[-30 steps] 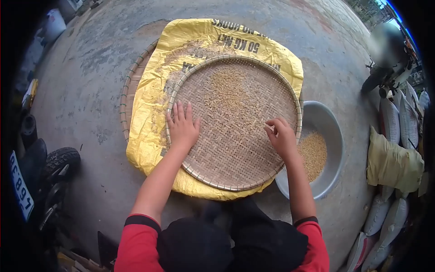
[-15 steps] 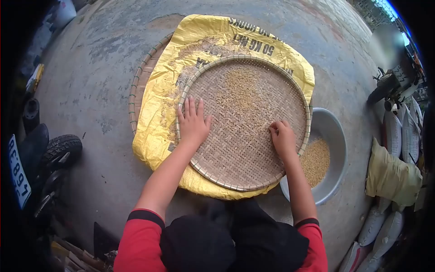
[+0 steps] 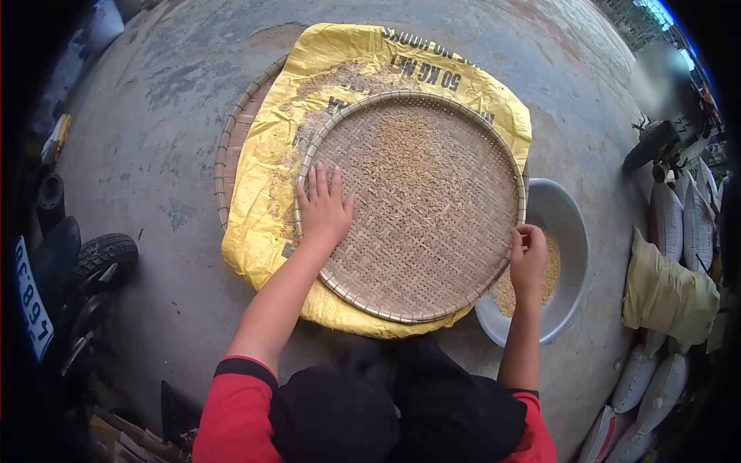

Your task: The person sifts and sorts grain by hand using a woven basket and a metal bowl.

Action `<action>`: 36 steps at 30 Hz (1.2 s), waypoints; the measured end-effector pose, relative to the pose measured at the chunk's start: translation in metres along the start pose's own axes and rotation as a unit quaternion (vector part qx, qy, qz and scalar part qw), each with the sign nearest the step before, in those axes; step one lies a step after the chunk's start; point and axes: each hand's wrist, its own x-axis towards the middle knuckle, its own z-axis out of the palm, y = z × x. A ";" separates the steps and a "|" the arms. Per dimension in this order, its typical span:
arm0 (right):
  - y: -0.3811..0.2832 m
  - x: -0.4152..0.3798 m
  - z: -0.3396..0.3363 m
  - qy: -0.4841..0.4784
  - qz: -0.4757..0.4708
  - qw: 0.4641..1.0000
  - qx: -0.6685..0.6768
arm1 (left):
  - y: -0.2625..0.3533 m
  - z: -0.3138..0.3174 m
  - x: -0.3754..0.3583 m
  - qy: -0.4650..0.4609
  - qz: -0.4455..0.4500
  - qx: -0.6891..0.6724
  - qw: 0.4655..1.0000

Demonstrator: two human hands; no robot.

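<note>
A round woven bamboo tray (image 3: pixel 409 278) holds a thin patch of golden unhusked rice grains (image 3: pixel 405 147), thickest toward its far side. My left hand (image 3: pixel 324 212) lies flat on the tray's left edge with its fingers spread. At the right rim is my right hand (image 3: pixel 529 258), its fingers curled together; whatever they may hold is hidden. Just below that hand stands a grey metal basin (image 3: pixel 575 255) with more rice grains (image 3: pixel 553 266) in it, partly covered by the tray and my forearm.
Under the tray spreads a yellow woven sack (image 3: pixel 258 208) with husk bits on it, over a second bamboo tray (image 3: pixel 229 154). A motorbike wheel (image 3: pixel 108 262) stands on the left. Filled sacks (image 3: pixel 668 220) and another motorbike (image 3: pixel 656 143) are on the right.
My right hand has moved right, from the grains inside the tray to its rim beside the basin. My left hand stays flat on the left edge.
</note>
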 end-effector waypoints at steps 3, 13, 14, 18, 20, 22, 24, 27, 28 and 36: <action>0.009 -0.006 -0.023 0.162 -0.072 0.977 -0.118 | 0.000 0.000 0.000 0.007 0.003 -0.005 1.000; -0.010 0.019 0.058 -0.072 -0.195 0.977 -0.048 | -0.001 0.004 -0.001 0.036 0.009 -0.012 0.999; -0.011 0.020 0.062 -0.090 -0.194 0.976 -0.050 | -0.001 0.003 -0.001 0.035 0.009 -0.010 0.999; -0.018 0.022 0.070 -0.130 -0.187 0.970 -0.085 | 0.002 -0.003 -0.001 0.006 0.001 -0.004 1.000; -0.015 0.023 0.076 -0.119 -0.185 0.969 -0.111 | 0.002 -0.003 -0.001 -0.010 -0.005 0.006 1.000; -0.013 0.024 0.081 -0.109 -0.186 0.967 -0.135 | 0.001 -0.001 -0.001 0.007 0.000 0.008 1.000; -0.011 0.024 0.082 -0.104 -0.190 0.965 -0.148 | 0.000 0.000 -0.001 0.008 -0.001 0.004 1.000; -0.007 0.023 0.080 -0.087 -0.191 0.968 -0.140 | 0.001 0.000 -0.001 0.008 0.001 -0.004 1.000; -0.005 0.021 0.077 -0.087 -0.190 0.968 -0.140 | 0.001 -0.001 -0.001 0.009 0.001 -0.007 1.000; 0.030 -0.016 -0.023 0.070 -0.016 0.989 -0.129 | 0.000 0.000 -0.001 0.014 0.004 -0.011 1.000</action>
